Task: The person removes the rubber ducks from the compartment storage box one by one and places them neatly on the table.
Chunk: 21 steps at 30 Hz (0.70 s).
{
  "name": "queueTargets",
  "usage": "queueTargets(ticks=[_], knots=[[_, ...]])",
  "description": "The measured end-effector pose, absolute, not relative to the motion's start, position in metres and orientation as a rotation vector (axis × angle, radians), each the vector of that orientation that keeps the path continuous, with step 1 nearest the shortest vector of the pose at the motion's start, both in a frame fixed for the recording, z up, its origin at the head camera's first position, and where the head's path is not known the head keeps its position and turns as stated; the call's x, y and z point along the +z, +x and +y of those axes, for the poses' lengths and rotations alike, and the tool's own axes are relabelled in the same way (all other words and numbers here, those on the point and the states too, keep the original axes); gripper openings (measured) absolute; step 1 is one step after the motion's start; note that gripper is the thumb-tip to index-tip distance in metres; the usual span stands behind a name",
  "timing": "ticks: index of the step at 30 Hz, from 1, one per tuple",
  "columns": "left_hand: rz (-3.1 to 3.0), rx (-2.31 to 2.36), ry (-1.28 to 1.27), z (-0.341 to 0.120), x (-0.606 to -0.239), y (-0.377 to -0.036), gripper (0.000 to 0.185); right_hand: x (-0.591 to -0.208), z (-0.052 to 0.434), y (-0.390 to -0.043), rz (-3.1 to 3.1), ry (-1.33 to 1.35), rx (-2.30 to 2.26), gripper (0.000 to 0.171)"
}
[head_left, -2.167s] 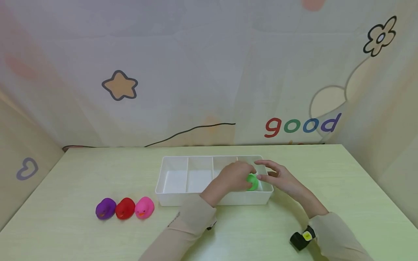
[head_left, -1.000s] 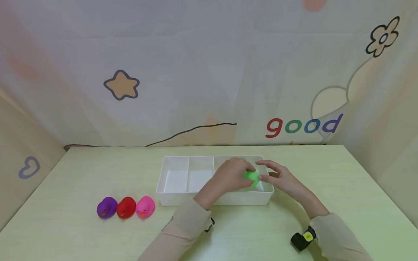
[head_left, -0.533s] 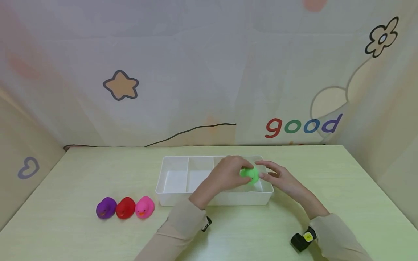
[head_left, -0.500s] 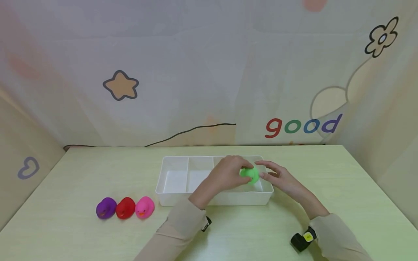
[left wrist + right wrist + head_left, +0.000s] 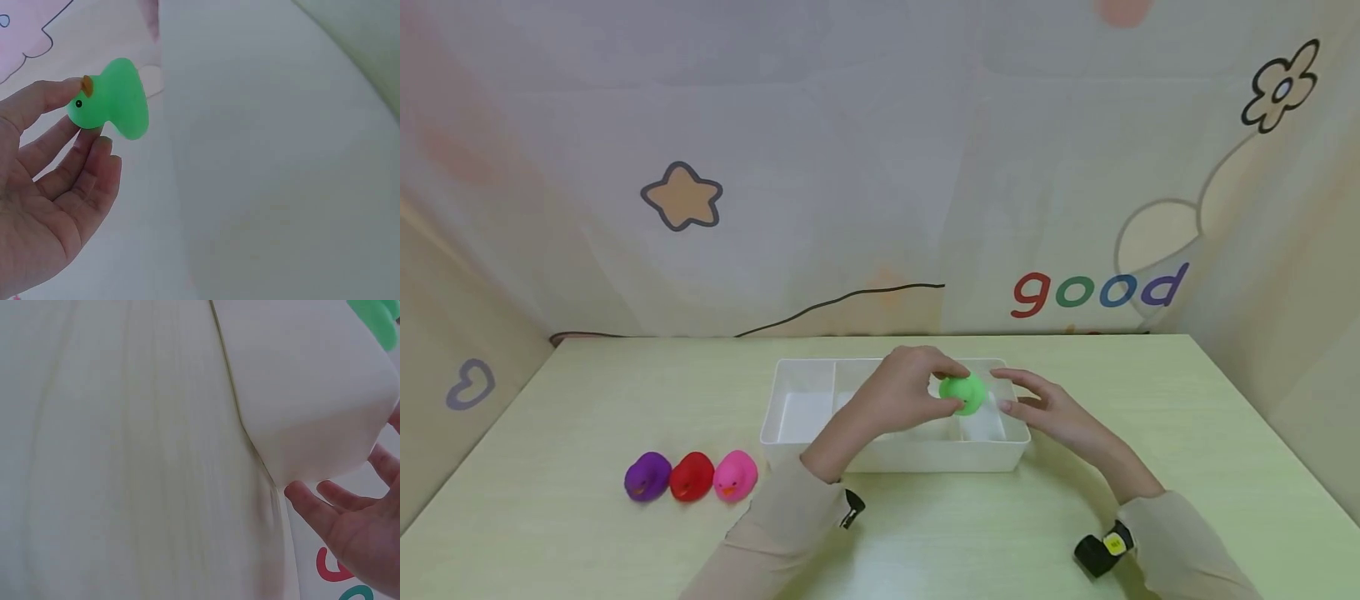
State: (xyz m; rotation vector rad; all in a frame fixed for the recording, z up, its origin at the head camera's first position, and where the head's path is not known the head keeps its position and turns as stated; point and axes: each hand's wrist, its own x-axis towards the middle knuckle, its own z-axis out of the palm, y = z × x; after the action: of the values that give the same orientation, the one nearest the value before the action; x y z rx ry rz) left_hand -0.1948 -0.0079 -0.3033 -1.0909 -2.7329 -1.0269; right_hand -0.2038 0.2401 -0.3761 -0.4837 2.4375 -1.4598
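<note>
My left hand [image 5: 901, 390] pinches a light green rubber duck [image 5: 966, 394] between thumb and fingertips, above the right part of a white divided tray [image 5: 936, 458]. In the left wrist view the duck [image 5: 128, 103] shows its orange beak and a black eye, with the other fingers [image 5: 100, 181] loosely bent below. My right hand [image 5: 1067, 421] stays at the tray's right end, its fingers spread and slightly bent near the rim. From the right wrist view, fingertips lie close to the tray's end wall [image 5: 325, 450]; whether they touch it I cannot tell.
Left of the tray, a purple duck [image 5: 647, 477], a red duck [image 5: 692, 477] and a pink duck [image 5: 735, 476] stand in a row on the pale table [image 5: 970, 533]. A printed curtain [image 5: 820, 167] hangs behind the table.
The green duck, low in the rightmost compartment earlier, has risen and moved left in my left hand. That forearm has drawn back leftward. My right hand has barely moved.
</note>
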Motion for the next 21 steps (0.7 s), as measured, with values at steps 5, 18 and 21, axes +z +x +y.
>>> queueTargets(ticks=[5,18,21], knots=[[-2.726,-1.041,-1.057,-0.026,-0.295,-0.189,0.029,-0.377,0.244,-0.204,2.418,-0.505,-1.46,0.054],[-2.697,-1.143,-0.974,-0.083,-0.295,-0.174,0.029,-0.38,0.247,-0.205,2.399,-0.546,-1.464,0.059],[-2.686,-1.171,-0.932,-0.099,-0.299,-0.171,0.029,-0.379,0.245,-0.204,2.392,-0.543,-1.464,0.059]])
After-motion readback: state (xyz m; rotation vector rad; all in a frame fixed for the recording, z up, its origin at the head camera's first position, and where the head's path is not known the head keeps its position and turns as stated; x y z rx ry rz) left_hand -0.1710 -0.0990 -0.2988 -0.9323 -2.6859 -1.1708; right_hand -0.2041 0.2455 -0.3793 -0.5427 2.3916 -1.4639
